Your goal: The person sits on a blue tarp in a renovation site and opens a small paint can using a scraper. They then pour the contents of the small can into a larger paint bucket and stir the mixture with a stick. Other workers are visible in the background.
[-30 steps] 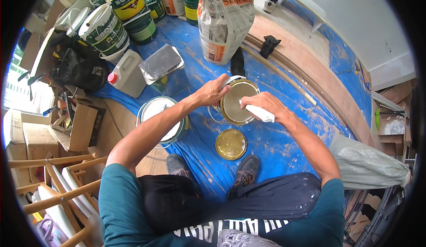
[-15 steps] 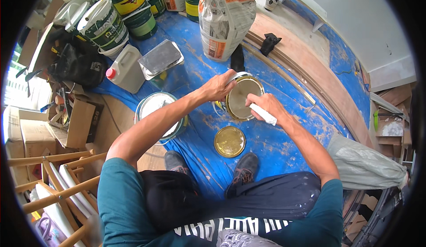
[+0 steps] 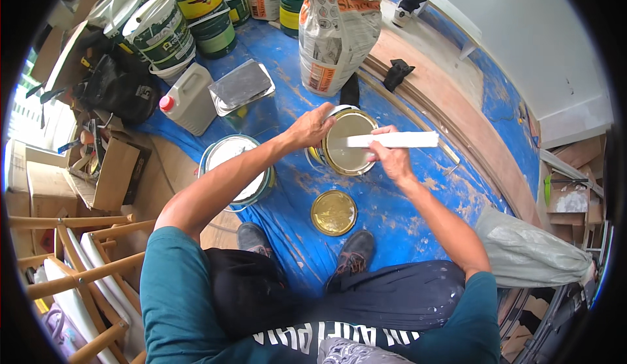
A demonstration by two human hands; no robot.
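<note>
A paint can (image 3: pixel 351 169) with greyish-white contents stands on the blue sheet in front of me, tilted slightly. My left hand (image 3: pixel 313 127) is closed on the can's left rim. Over the can's right side, my right hand (image 3: pixel 392 156) grips a white flat stick (image 3: pixel 405 140), held level. The stick's left end lies above the can's opening. Between the can and my shoes lies a round gold lid (image 3: pixel 334 213). Left of the can, partly behind my left forearm, stands an open bucket (image 3: pixel 269 184) with white contents.
A white jug (image 3: pixel 192 99) with a red cap and a rectangular tin (image 3: pixel 251 112) stand ahead on the left. A large paper sack (image 3: pixel 339 37) is beyond the can. Paint buckets (image 3: pixel 163 34) crowd the far left. Long boards (image 3: pixel 450 112) lie right; another person's shoe (image 3: pixel 402 17) is far off.
My right hand has turned the white stick from pointing down toward me to lying level, pointing right. My left hand remains on the can's rim. The view has shifted slightly.
</note>
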